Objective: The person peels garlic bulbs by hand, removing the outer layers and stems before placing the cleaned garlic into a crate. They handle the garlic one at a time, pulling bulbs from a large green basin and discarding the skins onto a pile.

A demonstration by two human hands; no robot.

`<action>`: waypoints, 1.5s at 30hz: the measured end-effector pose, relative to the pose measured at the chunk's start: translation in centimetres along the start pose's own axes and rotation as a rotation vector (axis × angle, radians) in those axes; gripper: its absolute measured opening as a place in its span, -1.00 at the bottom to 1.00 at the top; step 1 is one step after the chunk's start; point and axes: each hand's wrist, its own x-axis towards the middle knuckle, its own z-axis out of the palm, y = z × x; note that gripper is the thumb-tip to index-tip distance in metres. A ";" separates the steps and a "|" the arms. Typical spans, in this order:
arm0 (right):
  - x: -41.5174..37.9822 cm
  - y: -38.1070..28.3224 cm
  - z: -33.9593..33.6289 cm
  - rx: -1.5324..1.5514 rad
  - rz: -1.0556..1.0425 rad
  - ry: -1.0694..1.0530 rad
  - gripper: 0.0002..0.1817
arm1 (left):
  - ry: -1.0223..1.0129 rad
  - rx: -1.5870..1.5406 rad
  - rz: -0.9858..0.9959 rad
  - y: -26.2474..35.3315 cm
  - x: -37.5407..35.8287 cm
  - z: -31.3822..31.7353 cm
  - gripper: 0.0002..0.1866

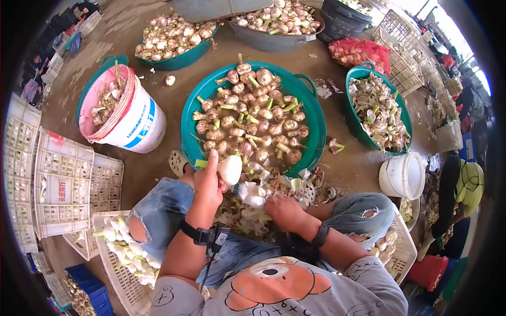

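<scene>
My left hand (208,181) is closed around a white, peeled garlic bulb (230,169), thumb pointing up along it. A cut green stem (201,163) sticks out on the left of that hand. My right hand (284,209) is curled low between my knees, its fingertips against pale garlic skin (253,194); whether it grips anything is hidden. Below both hands lies a heap of loose garlic skins (237,217). Just beyond them, a round green tub (320,129) holds unpeeled garlic bulbs (258,113) in brownish water.
A white bucket (147,124) with garlic stands left, an oval green basin (354,113) of skins right. Another white bucket (403,174) is near my left-side view's opposite edge. Crates with peeled garlic (129,250) flank my legs. A red net bag (358,52) lies far right.
</scene>
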 end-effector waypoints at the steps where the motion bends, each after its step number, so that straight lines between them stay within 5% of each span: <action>1: -0.4 1.1 1.2 -0.029 0.082 -0.082 -0.83 | -0.071 -0.098 -0.090 0.3 0.0 -0.3 -0.66; 4: 1.2 0.8 -3.5 0.103 0.270 -0.197 -0.78 | 0.005 -0.489 -0.076 2.4 -1.9 0.4 -0.67; 5: 2.1 1.7 -4.3 0.142 0.303 -0.155 -0.75 | -0.335 -0.508 0.105 1.0 0.2 -4.1 -0.63; 6: 3.0 2.5 -5.9 0.213 0.331 -0.098 -0.75 | -0.857 -0.806 0.053 4.7 -3.0 -3.4 -0.57; 8: 5.0 5.4 -7.2 0.231 0.404 0.011 -0.75 | -1.678 -0.980 0.394 8.4 -3.0 -4.0 -0.35; 9: 6.2 7.9 -6.4 0.174 0.448 0.059 -0.74 | -1.728 -0.985 0.423 9.5 -3.8 -4.7 -0.27; 10: 7.5 9.7 -5.9 0.049 0.539 0.020 -0.73 | -1.733 -0.984 0.421 9.2 -3.9 -4.8 -0.27; 12: 9.0 14.3 -2.7 -0.140 0.610 0.031 -0.64 | -1.108 -0.854 0.448 8.5 -3.7 -4.4 -0.27; 13: 9.1 16.7 0.0 -0.148 0.597 0.030 -0.64 | -1.047 -0.720 0.383 7.8 -2.8 -3.3 -0.14; 14: 8.6 18.7 3.1 -0.201 0.633 0.027 -0.61 | -0.760 -0.579 0.328 6.8 -2.4 -2.2 -0.05; 16: 9.4 19.3 4.9 -0.254 0.646 0.019 -0.58 | -0.574 -0.229 0.151 3.8 0.0 -1.2 -0.16; 18: 10.9 18.0 4.9 0.192 0.647 -0.061 -0.55 | -0.283 0.207 -0.064 0.5 1.5 0.0 -0.42; 19: 11.4 15.6 3.2 0.347 0.681 -0.011 -0.51 | -0.196 0.391 -0.039 -0.7 1.0 1.2 -0.39; 22: 12.4 5.4 -1.0 1.465 0.671 0.561 -0.59 | -0.165 0.759 0.213 -4.4 1.2 1.9 -0.30; 24: 12.4 -0.5 -3.8 1.261 0.621 0.683 -0.56 | -0.218 0.587 0.176 -3.0 0.3 2.2 -0.30; 27: 10.8 -1.0 -4.1 0.039 -0.004 0.553 -0.61 | -0.250 0.221 0.140 -3.1 1.8 1.0 -0.48; 30: 9.4 -2.4 -5.2 -0.071 -0.036 0.301 -0.79 | -0.243 0.347 0.202 -1.6 1.3 -0.1 -0.54; 32: 9.0 -2.0 -4.9 -0.178 -0.134 0.353 -0.91 | -0.315 0.786 0.276 -2.4 1.9 -0.5 -0.40; 33: 8.5 -2.1 -4.8 -0.227 -0.122 0.292 -0.89 | -0.362 0.802 0.190 -2.5 1.9 -0.4 -0.27; 39: 7.6 -1.4 -3.6 -0.240 0.003 0.168 -0.87 | -0.406 0.769 0.045 -3.1 1.8 0.2 -0.28; 41: 8.1 -0.4 -3.2 0.407 0.360 0.072 -0.79 | -0.425 0.704 -0.030 -2.4 1.2 0.3 -0.33; 42: 8.0 -0.4 -3.1 0.407 0.359 0.076 -0.79 | -0.464 0.648 -0.029 -1.9 0.7 0.5 -0.46; 44: 7.9 -0.7 -3.6 1.252 0.676 -0.007 -0.69 | -0.507 0.595 -0.025 -1.7 0.6 0.6 -0.58; 45: 7.6 -1.1 -4.7 1.363 0.701 -0.021 -0.69 | -0.576 0.528 0.066 -2.0 1.0 0.4 -0.56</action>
